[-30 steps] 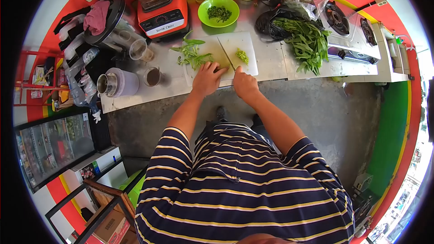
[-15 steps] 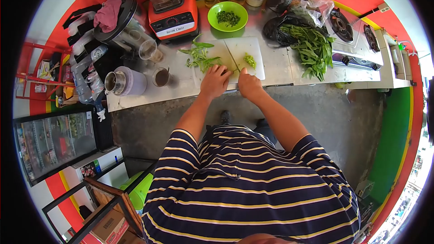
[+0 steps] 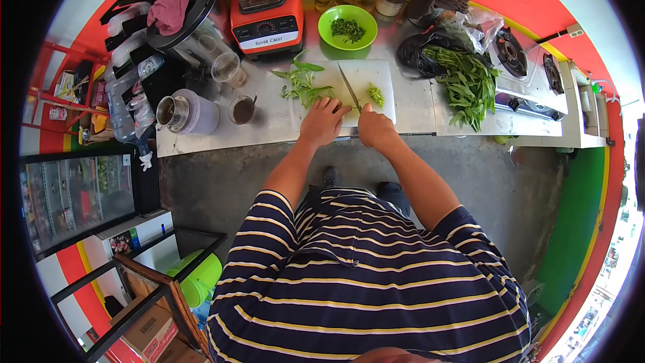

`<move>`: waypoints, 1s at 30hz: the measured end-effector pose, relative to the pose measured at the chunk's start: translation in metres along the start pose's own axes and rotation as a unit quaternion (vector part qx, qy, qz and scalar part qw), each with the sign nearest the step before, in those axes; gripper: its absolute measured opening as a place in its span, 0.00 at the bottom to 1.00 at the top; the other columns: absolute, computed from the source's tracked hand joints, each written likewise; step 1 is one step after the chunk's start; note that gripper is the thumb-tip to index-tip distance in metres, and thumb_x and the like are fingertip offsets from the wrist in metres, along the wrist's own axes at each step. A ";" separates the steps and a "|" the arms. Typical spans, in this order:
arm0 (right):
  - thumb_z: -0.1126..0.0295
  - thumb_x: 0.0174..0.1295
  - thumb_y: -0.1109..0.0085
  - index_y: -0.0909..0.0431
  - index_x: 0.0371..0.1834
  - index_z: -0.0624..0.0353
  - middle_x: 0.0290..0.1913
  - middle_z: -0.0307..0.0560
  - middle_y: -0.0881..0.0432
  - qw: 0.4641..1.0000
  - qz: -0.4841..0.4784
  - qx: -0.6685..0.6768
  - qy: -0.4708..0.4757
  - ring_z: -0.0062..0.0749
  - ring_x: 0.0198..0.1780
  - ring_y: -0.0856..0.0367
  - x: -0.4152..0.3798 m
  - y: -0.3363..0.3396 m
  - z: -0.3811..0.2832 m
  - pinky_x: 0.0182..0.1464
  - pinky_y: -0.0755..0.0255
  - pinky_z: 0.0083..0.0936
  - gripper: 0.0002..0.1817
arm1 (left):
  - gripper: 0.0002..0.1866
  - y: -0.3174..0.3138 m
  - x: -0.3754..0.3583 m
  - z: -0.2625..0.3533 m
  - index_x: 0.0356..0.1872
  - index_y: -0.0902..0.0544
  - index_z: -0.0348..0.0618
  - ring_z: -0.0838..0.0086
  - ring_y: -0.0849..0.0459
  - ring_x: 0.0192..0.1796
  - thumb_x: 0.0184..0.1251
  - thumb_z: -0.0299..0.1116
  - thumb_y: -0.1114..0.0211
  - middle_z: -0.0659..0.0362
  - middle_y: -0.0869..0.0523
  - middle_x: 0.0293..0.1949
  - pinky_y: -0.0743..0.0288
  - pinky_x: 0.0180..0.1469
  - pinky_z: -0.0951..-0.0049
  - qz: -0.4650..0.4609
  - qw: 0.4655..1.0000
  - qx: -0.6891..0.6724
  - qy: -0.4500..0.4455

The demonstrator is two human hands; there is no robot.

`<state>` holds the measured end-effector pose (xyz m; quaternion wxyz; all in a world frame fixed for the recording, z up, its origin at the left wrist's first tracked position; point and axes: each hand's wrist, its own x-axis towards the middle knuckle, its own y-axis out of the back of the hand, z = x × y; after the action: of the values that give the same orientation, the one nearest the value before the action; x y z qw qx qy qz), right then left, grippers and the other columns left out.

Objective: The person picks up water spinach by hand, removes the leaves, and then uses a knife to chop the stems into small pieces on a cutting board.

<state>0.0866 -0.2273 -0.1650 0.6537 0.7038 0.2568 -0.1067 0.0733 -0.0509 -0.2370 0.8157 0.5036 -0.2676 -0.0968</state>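
On the white cutting board my right hand grips the handle of a knife, whose blade points away from me and slightly left. Close on the left, my left hand has its fingers curled over green stems, whose ends stick out towards the blade. Leafy green stalks lie just beyond my left hand. A small pile of chopped green pieces sits right of the knife. Behind the board, a lime-green bowl holds chopped dark greens.
A red blender stands behind the board. To the left are a glass of dark drink, a clear cup and a flask. A leafy bunch lies at right beside a black bag and a gas stove.
The view has shifted slightly. The knife blade stands more clearly apart from the stems, tilted away from my left hand. Both hands keep about the same places on the board.
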 end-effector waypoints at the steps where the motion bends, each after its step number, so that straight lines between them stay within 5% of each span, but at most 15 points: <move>1: 0.72 0.64 0.40 0.35 0.55 0.68 0.44 0.64 0.12 0.999 -0.038 -0.010 -0.004 0.54 0.51 0.11 -0.004 0.005 -0.001 0.53 0.17 0.42 0.20 | 0.18 0.000 0.000 0.000 0.54 0.16 0.51 0.61 0.24 0.52 0.61 0.30 0.35 0.59 0.22 0.45 0.28 0.54 0.60 -0.002 1.000 -0.001 0.003; 8: 0.73 0.63 0.39 0.36 0.55 0.69 0.42 0.65 0.12 1.000 -0.008 0.004 -0.010 0.53 0.47 0.10 -0.015 -0.046 -0.002 0.49 0.15 0.41 0.22 | 0.17 0.000 0.001 -0.002 0.52 0.16 0.50 0.61 0.24 0.51 0.61 0.30 0.35 0.59 0.22 0.42 0.28 0.53 0.60 0.023 1.000 -0.015 -0.005; 30: 0.72 0.63 0.40 0.35 0.53 0.67 0.44 0.63 0.12 1.000 0.008 -0.002 0.015 0.52 0.48 0.10 0.002 -0.012 -0.001 0.49 0.16 0.41 0.19 | 0.10 -0.007 0.001 -0.004 0.48 0.20 0.45 0.59 0.24 0.51 0.68 0.32 0.38 0.57 0.21 0.44 0.29 0.55 0.59 0.018 1.000 -0.005 0.015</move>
<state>0.0817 -0.2258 -0.1761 0.6522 0.7060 0.2607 -0.0905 0.0767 -0.0517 -0.2438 0.8240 0.4959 -0.2636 -0.0757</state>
